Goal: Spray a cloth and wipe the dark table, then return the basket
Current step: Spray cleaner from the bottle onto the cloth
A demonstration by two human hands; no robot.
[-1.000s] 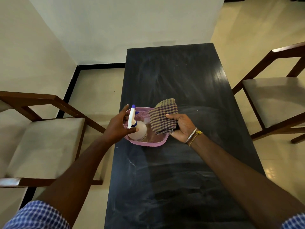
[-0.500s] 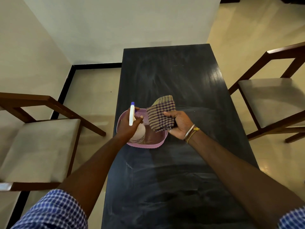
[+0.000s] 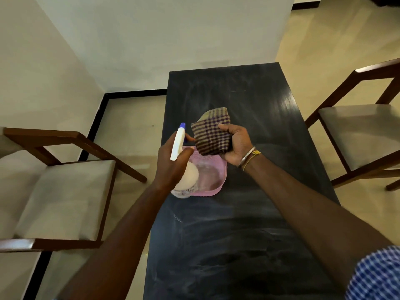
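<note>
Bottom right corner: blue checked sleeve [image 3: 376, 276]. Both bare forearms reach forward over the table [image 3: 238, 245], a long dark top with pale smeary streaks, running away from the camera.

Left hand [image 3: 171, 167] wraps around the neck of a spray bottle [image 3: 187, 176]. Fingers are curled, thumb lies across the front below the white trigger head, one finger shows behind the head. Blue nozzle tip is at the top, pointing up and away. Bottle has a round whitish body, tilted, its base overlapping the near-left rim of the basket [image 3: 216, 182]; cannot tell whether bottle touches basket.

Basket is pink, shallow, with rounded corners. It sits on the table close to the left edge, about midway along its length.

Right hand [image 3: 237, 146] is just beyond the basket's far-right corner, palm turned toward the camera, fingers curled, thumb pressing on the cloth [image 3: 211, 135]. Cloth is folded, brown and purple check, held up above the basket's far rim, just right of the nozzle, near but apart. Silver bangle [image 3: 246, 156] and yellow thread [image 3: 256, 152] on the right wrist.

Left chair [image 3: 60, 191] is beside the table, wooden frame, pale seat. Right chair [image 3: 357, 135] is the same on the other side, partly cut off. Pale glossy floor [image 3: 134, 126] around the table. Far end of the table is at a white wall [image 3: 162, 40] with black skirting [image 3: 134, 93] at its foot.
</note>
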